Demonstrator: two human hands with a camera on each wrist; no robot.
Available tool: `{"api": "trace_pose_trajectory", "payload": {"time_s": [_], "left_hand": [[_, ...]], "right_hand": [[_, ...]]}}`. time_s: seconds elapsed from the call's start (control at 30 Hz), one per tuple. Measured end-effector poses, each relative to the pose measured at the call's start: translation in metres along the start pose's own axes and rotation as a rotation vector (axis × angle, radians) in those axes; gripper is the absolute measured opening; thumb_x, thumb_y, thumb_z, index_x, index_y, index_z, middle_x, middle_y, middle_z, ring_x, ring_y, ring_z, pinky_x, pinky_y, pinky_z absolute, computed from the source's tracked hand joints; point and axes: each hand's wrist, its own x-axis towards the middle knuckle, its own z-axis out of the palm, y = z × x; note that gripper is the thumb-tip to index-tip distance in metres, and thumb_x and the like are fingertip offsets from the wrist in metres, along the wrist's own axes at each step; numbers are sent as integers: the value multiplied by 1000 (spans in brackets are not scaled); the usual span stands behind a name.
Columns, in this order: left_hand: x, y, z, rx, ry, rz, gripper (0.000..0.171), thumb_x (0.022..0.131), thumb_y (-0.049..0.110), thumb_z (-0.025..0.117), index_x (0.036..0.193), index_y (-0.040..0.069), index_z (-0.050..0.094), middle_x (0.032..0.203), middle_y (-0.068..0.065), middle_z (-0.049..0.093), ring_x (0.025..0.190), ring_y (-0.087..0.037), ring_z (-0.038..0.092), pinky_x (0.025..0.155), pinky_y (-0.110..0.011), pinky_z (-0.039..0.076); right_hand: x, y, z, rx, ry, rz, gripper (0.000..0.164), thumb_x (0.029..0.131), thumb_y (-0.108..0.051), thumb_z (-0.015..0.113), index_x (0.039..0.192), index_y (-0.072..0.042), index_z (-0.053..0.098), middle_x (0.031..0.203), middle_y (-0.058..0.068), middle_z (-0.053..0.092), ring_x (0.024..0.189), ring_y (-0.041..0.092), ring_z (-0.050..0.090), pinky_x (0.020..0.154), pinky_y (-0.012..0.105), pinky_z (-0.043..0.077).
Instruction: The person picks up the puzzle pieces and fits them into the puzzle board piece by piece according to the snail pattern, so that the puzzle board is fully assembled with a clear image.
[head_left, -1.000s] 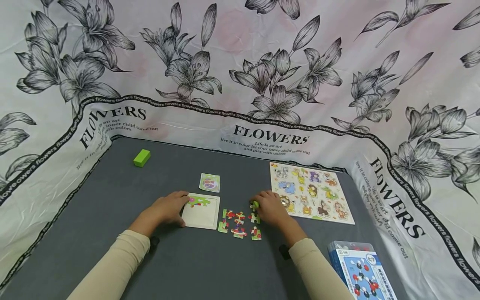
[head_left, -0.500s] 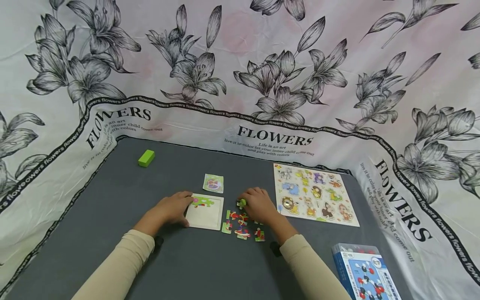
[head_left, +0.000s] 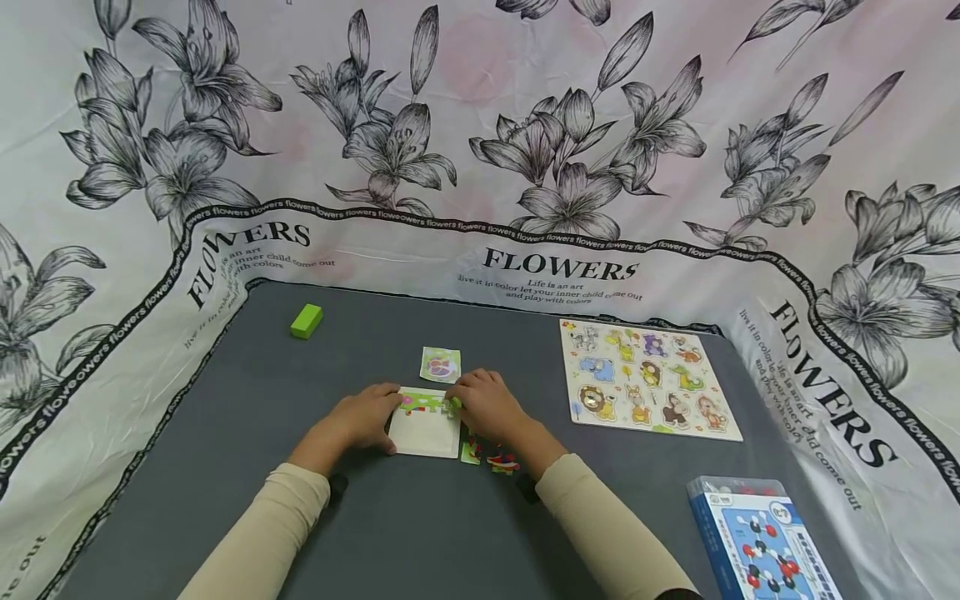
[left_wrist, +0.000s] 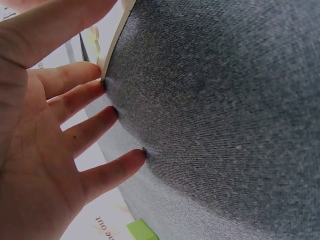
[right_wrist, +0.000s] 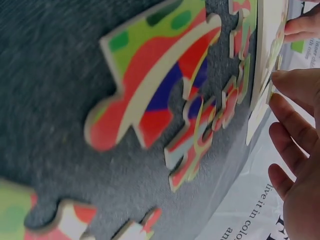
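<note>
A small square wooden puzzle tray (head_left: 424, 437) lies flat, with joined green pieces (head_left: 418, 402) along its top edge. My left hand (head_left: 365, 418) touches the tray's left side; in the left wrist view its fingers (left_wrist: 92, 131) are straight, tips on the cloth and the tray's rim. Over the tray's upper right corner, my right hand (head_left: 491, 408) pinches a green puzzle piece (head_left: 454, 403) between thumb and fingertips. Several loose puzzle pieces (head_left: 502, 461) lie right of the tray, partly hidden by that hand. Close up, the right wrist view shows a red, blue and green piece (right_wrist: 155, 75).
A square picture card (head_left: 440, 365) lies behind the tray. The green block (head_left: 307, 321) sits at the far left. An animal puzzle board (head_left: 585, 415) lies at the back right, and a blue box with molecule models (head_left: 765, 542) at the front right. Flowered cloth (head_left: 555, 275) borders the dark table.
My right hand has carried the green piece leftward from the loose pieces to the tray's upper right corner. The left hand has stayed at the tray's left side.
</note>
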Motion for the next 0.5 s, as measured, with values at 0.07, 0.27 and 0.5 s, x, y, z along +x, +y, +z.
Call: {"api": "trace_pose_trajectory", "payload": {"time_s": [0.07,0.27,0.5], "left_hand": [[0,1,0,-5,6,4,84,72,30,86,141,2,48,151,-16,37,139,-36,35,98,-61,40],[1,2,1,2,15,-12,85,71,31,87,141,4,48,151,-15,38,139,-34,35,98,-61,40],[2,2,4,-2,21,-15,84,70,31,87,141,5,49,151,-14,39,139,-34,36,98,-62,39]], "right_hand": [[2,-1,0,-3,-5,2,23,92,-17,66,114,-21,70,114,0,66,113,23,55,101,45,40],[4,-3,1,6,-16,-2,22,92,-17,66,113,-21,71,113,0,65,112,22,55,101,45,40],[5,-3,4,10,-12,-12,20,92,-19,66,112,-20,72,111,0,65,109,22,55,99,45,41]]}}
